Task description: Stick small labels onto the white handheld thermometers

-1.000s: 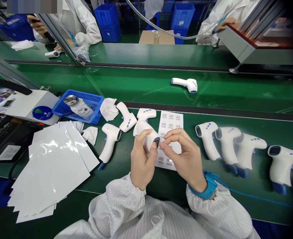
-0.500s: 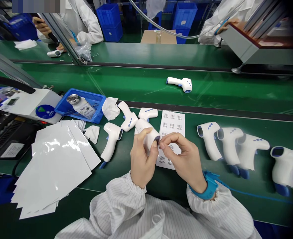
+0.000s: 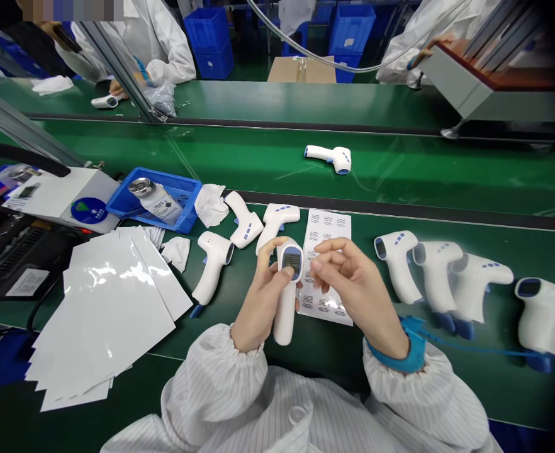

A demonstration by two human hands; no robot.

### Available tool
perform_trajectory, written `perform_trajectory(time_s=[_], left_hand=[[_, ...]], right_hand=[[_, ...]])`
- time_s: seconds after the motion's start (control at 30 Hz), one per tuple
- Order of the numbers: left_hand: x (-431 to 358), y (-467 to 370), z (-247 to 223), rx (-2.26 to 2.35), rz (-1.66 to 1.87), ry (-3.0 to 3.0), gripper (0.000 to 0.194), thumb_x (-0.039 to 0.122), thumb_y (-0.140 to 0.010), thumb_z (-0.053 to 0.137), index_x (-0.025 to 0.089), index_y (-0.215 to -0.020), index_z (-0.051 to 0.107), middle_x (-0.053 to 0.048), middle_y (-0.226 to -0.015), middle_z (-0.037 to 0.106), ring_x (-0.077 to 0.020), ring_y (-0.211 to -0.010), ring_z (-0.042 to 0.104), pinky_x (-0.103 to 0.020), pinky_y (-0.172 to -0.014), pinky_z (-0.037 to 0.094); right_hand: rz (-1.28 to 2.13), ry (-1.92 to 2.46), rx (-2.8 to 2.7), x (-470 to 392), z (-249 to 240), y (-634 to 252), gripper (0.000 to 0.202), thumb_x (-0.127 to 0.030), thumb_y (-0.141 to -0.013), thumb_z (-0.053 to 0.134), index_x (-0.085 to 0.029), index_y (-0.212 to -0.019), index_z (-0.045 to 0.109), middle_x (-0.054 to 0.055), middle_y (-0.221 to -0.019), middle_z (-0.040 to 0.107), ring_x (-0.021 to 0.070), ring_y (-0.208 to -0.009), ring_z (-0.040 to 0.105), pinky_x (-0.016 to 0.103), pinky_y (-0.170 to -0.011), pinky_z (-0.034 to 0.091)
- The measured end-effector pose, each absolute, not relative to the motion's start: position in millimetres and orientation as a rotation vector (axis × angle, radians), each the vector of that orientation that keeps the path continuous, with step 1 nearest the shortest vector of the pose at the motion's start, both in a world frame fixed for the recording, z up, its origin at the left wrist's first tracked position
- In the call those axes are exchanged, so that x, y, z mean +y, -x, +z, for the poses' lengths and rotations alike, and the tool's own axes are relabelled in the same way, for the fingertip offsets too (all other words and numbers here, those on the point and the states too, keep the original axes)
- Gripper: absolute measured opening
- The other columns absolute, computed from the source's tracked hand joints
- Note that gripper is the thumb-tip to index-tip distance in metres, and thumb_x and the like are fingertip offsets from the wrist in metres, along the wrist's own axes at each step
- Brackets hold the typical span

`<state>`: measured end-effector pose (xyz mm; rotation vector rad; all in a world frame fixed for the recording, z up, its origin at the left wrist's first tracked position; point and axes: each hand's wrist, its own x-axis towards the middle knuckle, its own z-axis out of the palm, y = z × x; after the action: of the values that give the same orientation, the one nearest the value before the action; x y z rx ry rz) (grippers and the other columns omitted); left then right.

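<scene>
The white thermometer gun (image 3: 287, 289) stands upright above the green worktop (image 3: 268, 340), with the left hand (image 3: 258, 296) wrapped around it. The right hand (image 3: 353, 289) is beside its screen, fingers (image 3: 322, 267) pinched close. A sticker sheet (image 3: 327, 229) lies just behind.

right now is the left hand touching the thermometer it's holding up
Touching: the head view shows the left hand wrapped around the thermometer, thumb pressed beside its display.

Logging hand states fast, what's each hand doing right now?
Left hand: closed on the white infrared thermometer, screen facing up.
Right hand: fingers pinched together beside the screen; cannot tell whether it holds anything.
</scene>
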<state>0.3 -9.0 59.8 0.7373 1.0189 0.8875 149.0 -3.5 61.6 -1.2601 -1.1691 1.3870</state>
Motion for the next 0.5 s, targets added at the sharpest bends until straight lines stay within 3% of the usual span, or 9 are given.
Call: perform_trajectory(time_s=[0.07,0.13,0.2,0.37,0.43,0.5], left_hand=[[-9.4,1.3,63.6,0.944,0.871,-0.716,0.044,0.024,-0.087,0.052,0.039,-0.127,0.038,0.001,-0.093,0.05,-0.0119,-0.071,0.055,-0.023,-0.054,0.05],[-11.6,1.1,65.3,0.916,0.882,-0.777,0.052,0.017,-0.082,0.056,0.038,-0.126,0.038,0.002,-0.091,0.049,-0.0097,-0.065,0.052,-0.023,-0.055,0.05],[-14.8,-0.5,65.3,0.927,0.889,-0.883,0.064,0.007,-0.074,0.058,0.037,-0.127,0.038,0.003,-0.085,0.047,-0.0077,-0.057,0.047,-0.023,-0.052,0.048],[-20.2,-5.6,63.0,0.989,0.865,-1.011,0.076,0.0,-0.067,0.053,0.035,-0.131,0.035,0.002,-0.077,0.047,-0.0088,-0.051,0.043,-0.023,-0.043,0.042],[-20.0,-6.6,62.2,1.011,0.87,-1.028,0.075,-0.001,-0.067,0.052,0.035,-0.13,0.035,0.001,-0.08,0.049,-0.0091,-0.052,0.044,-0.023,-0.043,0.042],[-18.8,-6.6,61.0,1.033,0.895,-1.033,0.073,-0.001,-0.067,0.052,0.034,-0.128,0.036,0.0,-0.088,0.051,-0.0097,-0.057,0.048,-0.022,-0.046,0.044]], right_hand=[[1.157,1.251,-1.298,-2.4,60.5,-147.5,0.024,-0.03,-0.082,0.067,-0.026,-0.102,0.055,0.002,-0.102,0.062,0.0182,-0.097,0.061,0.033,-0.08,0.051],[1.066,1.189,-1.443,-1.2,60.5,-144.9,0.035,-0.026,-0.078,0.071,-0.027,-0.109,0.055,0.004,-0.12,0.055,0.021,-0.117,0.052,0.038,-0.097,0.045],[1.042,1.142,-1.522,0.1,61.4,-142.5,0.036,-0.022,-0.077,0.072,-0.027,-0.109,0.057,0.004,-0.119,0.056,0.0218,-0.117,0.052,0.039,-0.098,0.044],[0.855,1.183,-1.472,2.8,62.6,-139.9,0.004,-0.023,-0.088,0.06,-0.024,-0.087,0.064,0.002,-0.093,0.066,0.0197,-0.096,0.062,0.038,-0.087,0.048],[0.844,1.205,-1.456,2.8,61.0,-139.2,0.005,-0.024,-0.089,0.059,-0.024,-0.086,0.063,0.002,-0.095,0.066,0.0199,-0.097,0.062,0.038,-0.089,0.048],[0.932,1.236,-1.454,1.3,58.7,-138.3,0.011,-0.025,-0.086,0.061,-0.025,-0.096,0.061,0.004,-0.107,0.063,0.021,-0.107,0.059,0.04,-0.095,0.047]])
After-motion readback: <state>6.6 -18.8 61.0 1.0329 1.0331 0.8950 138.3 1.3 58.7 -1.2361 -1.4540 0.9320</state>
